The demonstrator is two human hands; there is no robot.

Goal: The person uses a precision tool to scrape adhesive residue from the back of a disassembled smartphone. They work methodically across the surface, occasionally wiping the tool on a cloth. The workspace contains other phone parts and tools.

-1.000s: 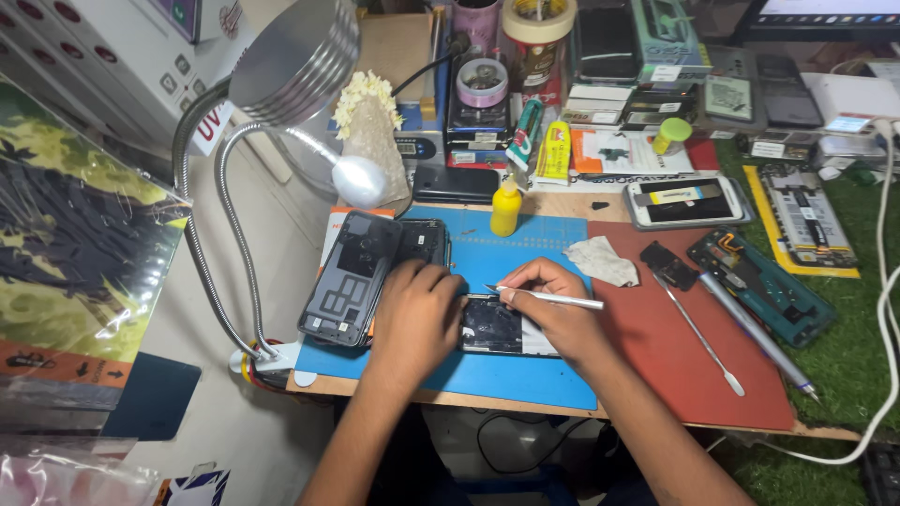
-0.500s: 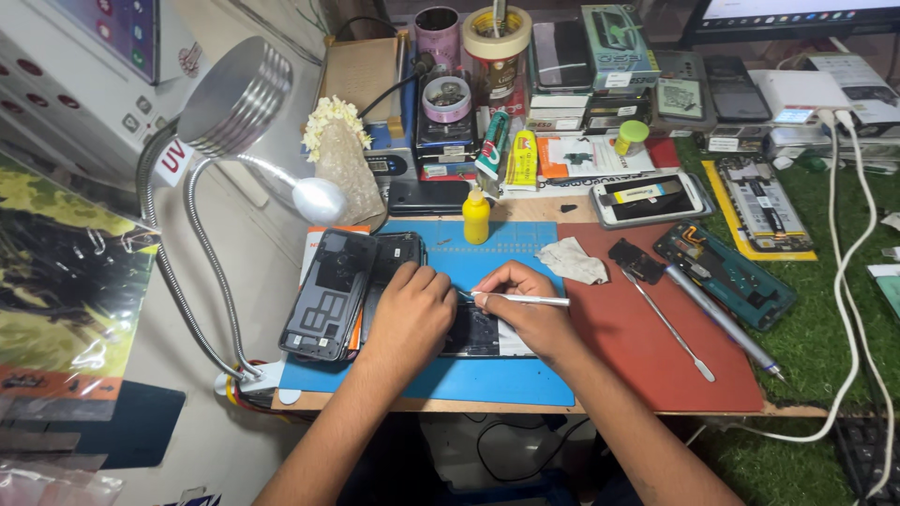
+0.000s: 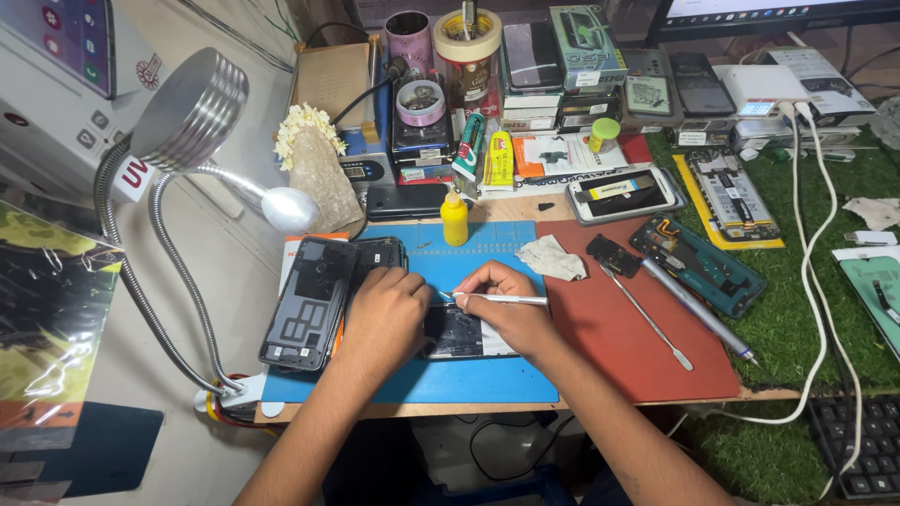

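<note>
My left hand (image 3: 382, 314) presses down on the left end of an opened dark phone (image 3: 459, 333) lying on the blue mat (image 3: 487, 379). My right hand (image 3: 511, 314) holds thin metal tweezers (image 3: 502, 299), their tip pointing left toward the phone's top edge between the two hands. The hands hide most of the phone. A black phone back cover (image 3: 307, 302) lies just left of my left hand, with another dark phone part (image 3: 377, 253) behind it.
A red mat (image 3: 623, 342) to the right carries a metal spudger (image 3: 647, 317), a pen-like tool (image 3: 698, 311) and a crumpled cloth (image 3: 550, 258). A yellow bottle (image 3: 455, 217) stands behind. Gooseneck lamps (image 3: 192, 112) rise at left. Boxes, tape rolls and phones crowd the back.
The view has tilted so the desk sits lower and more of the back clutter shows. Both hands stay on the phone; the tweezers keep nearly the same pose.
</note>
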